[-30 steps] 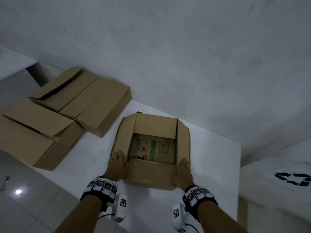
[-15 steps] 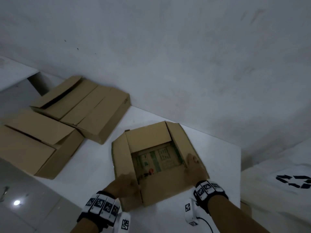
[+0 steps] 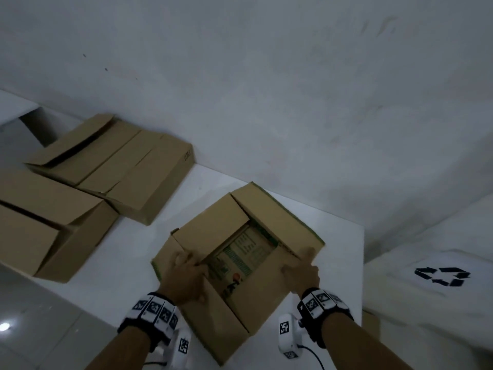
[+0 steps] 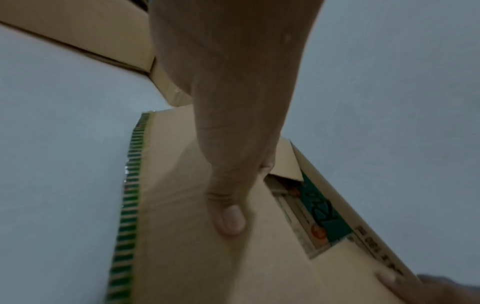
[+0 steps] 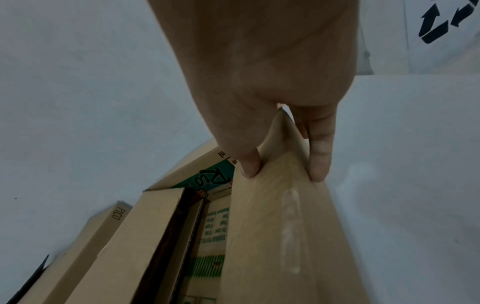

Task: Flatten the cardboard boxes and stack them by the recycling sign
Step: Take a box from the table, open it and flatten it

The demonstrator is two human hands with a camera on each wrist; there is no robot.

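Note:
An open cardboard box [image 3: 256, 303] with green print inside lies skewed on the white table [image 3: 338, 236]. My left hand [image 3: 184, 276] grips its near left flap: in the left wrist view the thumb [image 4: 230, 220] lies on top of the flap [image 4: 182, 257] and the fingers curl over the inner edge. My right hand [image 3: 302, 272] holds the box's right side. In the right wrist view the thumb and fingers [image 5: 318, 156] pinch a corner of the flap [image 5: 272, 236]. The black recycling sign [image 3: 441, 276] lies on a white surface to the right.
Two more brown cardboard boxes stand at the left: one [image 3: 128, 169] against the grey wall [image 3: 266, 89], one [image 3: 48, 225] nearer, at the table's left edge. Grey floor tiles [image 3: 32, 324] show at the lower left. A gap separates the table from the sign's surface.
The box has turned clockwise and come nearer to me. Both hands moved with it, from its near corners to the left flap and the right side.

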